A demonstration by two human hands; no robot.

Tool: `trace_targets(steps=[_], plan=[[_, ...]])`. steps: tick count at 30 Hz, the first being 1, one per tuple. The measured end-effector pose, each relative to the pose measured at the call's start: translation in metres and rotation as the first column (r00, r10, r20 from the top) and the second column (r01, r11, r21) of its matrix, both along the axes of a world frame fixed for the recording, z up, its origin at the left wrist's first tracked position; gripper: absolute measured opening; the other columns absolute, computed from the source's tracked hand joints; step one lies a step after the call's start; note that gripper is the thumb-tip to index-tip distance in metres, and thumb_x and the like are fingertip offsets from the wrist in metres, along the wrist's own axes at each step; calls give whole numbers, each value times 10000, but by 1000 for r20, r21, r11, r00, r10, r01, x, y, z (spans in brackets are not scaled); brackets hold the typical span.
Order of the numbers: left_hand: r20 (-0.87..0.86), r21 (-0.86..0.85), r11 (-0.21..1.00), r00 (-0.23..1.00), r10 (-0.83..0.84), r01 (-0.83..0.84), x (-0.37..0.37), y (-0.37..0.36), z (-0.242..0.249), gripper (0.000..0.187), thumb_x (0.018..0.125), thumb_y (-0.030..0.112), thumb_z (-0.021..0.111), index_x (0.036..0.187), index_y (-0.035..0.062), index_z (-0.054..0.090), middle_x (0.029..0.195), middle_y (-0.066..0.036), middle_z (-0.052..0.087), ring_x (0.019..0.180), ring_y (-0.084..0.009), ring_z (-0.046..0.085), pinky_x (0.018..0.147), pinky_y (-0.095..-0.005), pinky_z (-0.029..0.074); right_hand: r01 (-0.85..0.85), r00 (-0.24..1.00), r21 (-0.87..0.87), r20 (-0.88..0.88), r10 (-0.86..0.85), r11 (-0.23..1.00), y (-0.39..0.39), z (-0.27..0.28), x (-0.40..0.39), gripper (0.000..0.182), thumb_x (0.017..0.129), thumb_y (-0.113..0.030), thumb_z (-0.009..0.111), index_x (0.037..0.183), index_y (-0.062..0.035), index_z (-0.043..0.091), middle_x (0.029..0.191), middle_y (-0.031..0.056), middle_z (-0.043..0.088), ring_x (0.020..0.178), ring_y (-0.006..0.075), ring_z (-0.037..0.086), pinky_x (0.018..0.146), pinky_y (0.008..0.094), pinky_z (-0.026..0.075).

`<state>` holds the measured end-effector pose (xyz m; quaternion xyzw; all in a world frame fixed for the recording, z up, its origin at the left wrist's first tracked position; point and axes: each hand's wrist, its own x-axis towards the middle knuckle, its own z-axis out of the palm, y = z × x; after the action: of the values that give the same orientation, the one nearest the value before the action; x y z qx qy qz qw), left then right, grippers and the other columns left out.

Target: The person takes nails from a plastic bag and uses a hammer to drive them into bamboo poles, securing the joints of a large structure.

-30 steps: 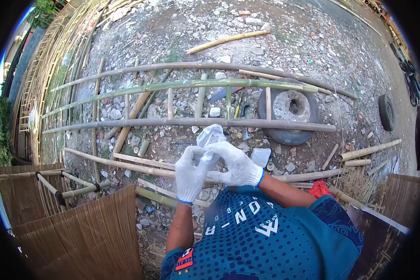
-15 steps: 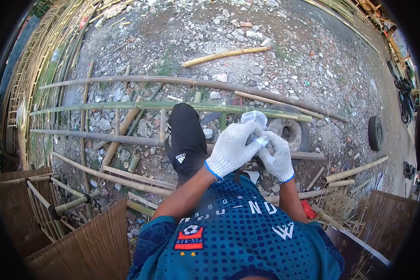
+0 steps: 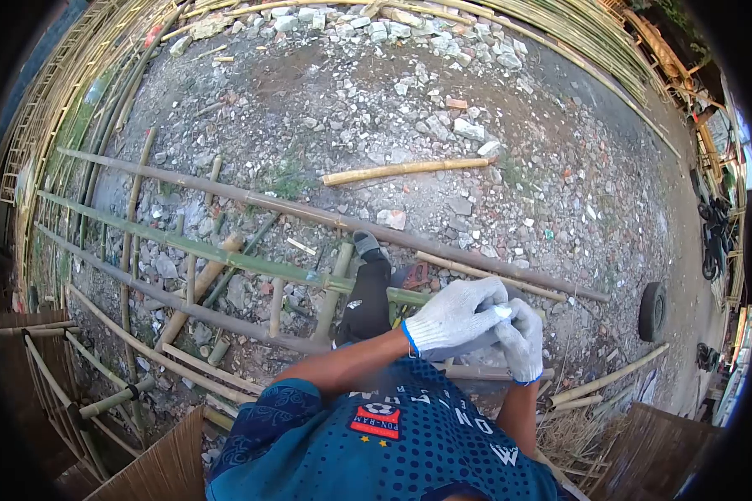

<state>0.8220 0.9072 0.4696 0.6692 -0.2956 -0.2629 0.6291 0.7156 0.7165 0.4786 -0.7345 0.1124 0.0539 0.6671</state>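
Note:
My left hand (image 3: pixel 458 319), in a white knit glove with a blue cuff, is closed with its fingertips pinched against my right hand. My right hand (image 3: pixel 522 341), gloved the same way, is closed beside it at chest height. A small piece of whitish crumpled plastic (image 3: pixel 502 311) shows between the fingertips; the rest of it is hidden by the gloves. Below the hands lies a long bamboo frame with a green pole (image 3: pixel 200 248) and a grey-brown pole (image 3: pixel 342 221), joined by short crosspieces. My leg (image 3: pixel 368 296) stands among its poles.
A cut bamboo length (image 3: pixel 405 171) lies on the rubble ground (image 3: pixel 342 108) ahead. At right are a tyre (image 3: pixel 652 311) and a parked motorcycle (image 3: pixel 713 238). Bamboo poles (image 3: pixel 560 50) are stacked at far right, and woven panels (image 3: pixel 652 451) stand near my sides.
My view has shifted, and the hands appear lower and further right. The clear plastic above my left hand is no longer visible. My leg is now extended, with the foot showing between the poles.

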Motion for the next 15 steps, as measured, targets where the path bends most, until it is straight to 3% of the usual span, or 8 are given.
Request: trace_targets(steps=[1, 4, 5, 8, 9, 12, 13, 15], plan=[[-77, 13, 999, 997, -31, 32, 33, 1, 0, 277, 1028, 289, 677, 1127, 31, 668, 851, -148, 679, 789, -234, 686, 752, -401, 538, -89, 996, 90, -1, 90, 992, -7, 4, 36, 296, 934, -263, 792, 1069, -10, 719, 1222, 101, 712, 1093, 175, 640, 973, 358, 502], [-46, -34, 999, 998, 37, -39, 124, 4, -1, 264, 1029, 292, 679, 1105, 39, 679, 858, -131, 678, 787, -213, 675, 738, -410, 528, -195, 972, 176, -98, 214, 965, -8, 23, 152, 309, 922, -259, 812, 1079, -8, 722, 1213, 96, 722, 1113, 194, 649, 1008, 375, 501], [-31, -44, 996, 996, 77, -79, 151, 5, 0, 234, 1014, 284, 692, 1039, 52, 678, 839, -142, 678, 764, -266, 690, 714, -440, 516, -264, 963, 121, -17, 268, 957, -14, 11, 181, 296, 926, -220, 796, 1116, -4, 726, 1216, 85, 734, 1093, 189, 667, 1021, 384, 511], [236, 67, 976, 953, 188, -209, 211, 11, -13, 205, 989, 264, 706, 977, 63, 666, 822, -164, 678, 771, -353, 693, 706, -476, 505, -402, 913, -146, -137, 384, 904, -4, 23, 264, 264, 918, -189, 777, 1103, -10, 720, 1136, 66, 743, 1027, 185, 694, 966, 380, 536], [176, 100, 971, 964, 199, -219, 229, 16, -11, 177, 964, 244, 716, 962, 77, 657, 821, -185, 681, 797, -419, 673, 719, -501, 507, -425, 903, -348, -97, 419, 836, -4, 4, 285, 233, 894, -162, 760, 1072, -20, 710, 1011, 106, 729, 937, 247, 720, 892, 393, 554], [320, 231, 910, 910, 264, -345, 266, 31, -33, 168, 956, 237, 718, 1004, 84, 667, 840, -176, 695, 811, -418, 685, 720, -505, 511, -434, 875, -538, -61, 481, 723, 19, -19, 341, 207, 864, -131, 760, 1031, -24, 700, 945, 171, 695, 912, 359, 711, 848, 436, 551], [339, 166, 904, 884, 322, -393, 277, 36, -37, 172, 951, 224, 715, 1040, 85, 667, 850, -174, 701, 830, -416, 694, 727, -499, 522, -375, 854, -631, 50, 518, 679, 24, -28, 353, 214, 863, -125, 748, 1048, -28, 705, 973, 206, 700, 924, 420, 693, 838, 464, 546], [278, 194, 881, 886, 371, -431, 296, 44, -27, 178, 948, 215, 712, 1060, 84, 670, 850, -169, 702, 840, -415, 700, 746, -501, 529, -321, 879, -599, 101, 467, 733, 41, -23, 374, 234, 869, -130, 743, 1077, -29, 709, 986, 211, 705, 945, 424, 697, 842, 460, 547]])
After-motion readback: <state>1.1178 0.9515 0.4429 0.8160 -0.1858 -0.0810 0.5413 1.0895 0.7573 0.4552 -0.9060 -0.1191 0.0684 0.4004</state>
